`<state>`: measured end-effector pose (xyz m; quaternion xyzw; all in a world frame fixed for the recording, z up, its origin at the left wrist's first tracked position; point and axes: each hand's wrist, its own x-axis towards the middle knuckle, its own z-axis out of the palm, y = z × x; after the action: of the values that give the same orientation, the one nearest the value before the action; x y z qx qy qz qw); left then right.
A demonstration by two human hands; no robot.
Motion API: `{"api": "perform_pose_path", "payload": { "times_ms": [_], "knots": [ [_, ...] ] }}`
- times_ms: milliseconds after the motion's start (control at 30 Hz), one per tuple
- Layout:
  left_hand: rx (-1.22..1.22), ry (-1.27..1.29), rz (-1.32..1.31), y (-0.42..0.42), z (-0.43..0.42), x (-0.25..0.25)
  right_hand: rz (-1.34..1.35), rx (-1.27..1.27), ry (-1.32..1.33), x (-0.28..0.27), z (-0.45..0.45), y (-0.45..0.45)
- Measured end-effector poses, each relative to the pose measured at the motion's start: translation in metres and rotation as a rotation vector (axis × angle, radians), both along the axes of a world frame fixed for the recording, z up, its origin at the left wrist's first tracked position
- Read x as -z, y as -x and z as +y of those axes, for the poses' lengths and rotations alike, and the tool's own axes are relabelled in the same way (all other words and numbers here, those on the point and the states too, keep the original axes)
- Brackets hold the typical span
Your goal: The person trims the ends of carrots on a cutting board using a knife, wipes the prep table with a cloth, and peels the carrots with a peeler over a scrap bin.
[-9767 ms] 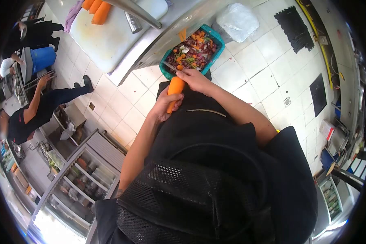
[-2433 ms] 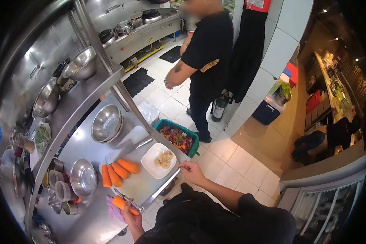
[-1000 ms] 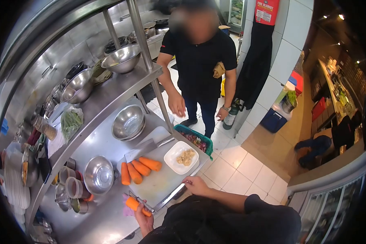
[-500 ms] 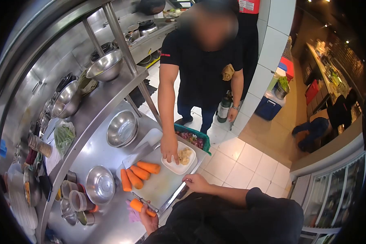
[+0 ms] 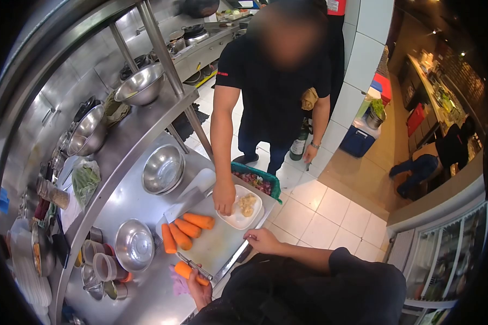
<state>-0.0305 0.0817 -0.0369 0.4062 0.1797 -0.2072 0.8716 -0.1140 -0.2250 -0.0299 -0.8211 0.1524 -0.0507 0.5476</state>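
My left hand (image 5: 201, 293) is closed around a peeled carrot (image 5: 184, 270) at the near side of the steel table. A narrow metal tool (image 5: 196, 266) lies against that carrot; its kind is not clear. My right hand (image 5: 261, 240) is at the front edge of the cutting board (image 5: 214, 246), fingers curled, and whatever they may hold is hidden. Several whole carrots (image 5: 183, 232) lie side by side on the board beside a wide-bladed knife (image 5: 183, 207). Across from me, a co-worker's hand (image 5: 224, 198) reaches to the white dish (image 5: 241, 221), which holds a pale chopped food (image 5: 247, 205).
Steel bowls (image 5: 134, 245) and small plastic containers (image 5: 104, 267) stand left of the board. A pink cloth (image 5: 180, 283) lies beside my left hand. A raised steel shelf (image 5: 141, 143) crosses the left side. A green crate (image 5: 276, 190) of purplish pieces sits beyond the table.
The co-worker's hand has shifted from inside the white dish to its left rim, and the fingers have drawn together. My hands have hardly moved.
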Motion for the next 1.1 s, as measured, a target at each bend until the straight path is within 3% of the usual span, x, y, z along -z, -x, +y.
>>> {"api": "perform_pose_path", "payload": {
  "times_ms": [633, 833, 1100],
  "knots": [
    [-0.032, -0.005, -0.02, 0.014, -0.01, -0.024, -0.021, -0.012, -0.03, 0.002, 0.003, 0.004],
    [0.042, 0.022, 0.037, 0.01, 0.004, -0.002, 0.045, -0.048, 0.022, -0.01, 0.001, 0.005],
    [0.018, 0.033, 0.039, 0.01, 0.007, 0.008, -0.059, -0.02, 0.14, -0.018, 0.002, -0.002]
  ]
}}
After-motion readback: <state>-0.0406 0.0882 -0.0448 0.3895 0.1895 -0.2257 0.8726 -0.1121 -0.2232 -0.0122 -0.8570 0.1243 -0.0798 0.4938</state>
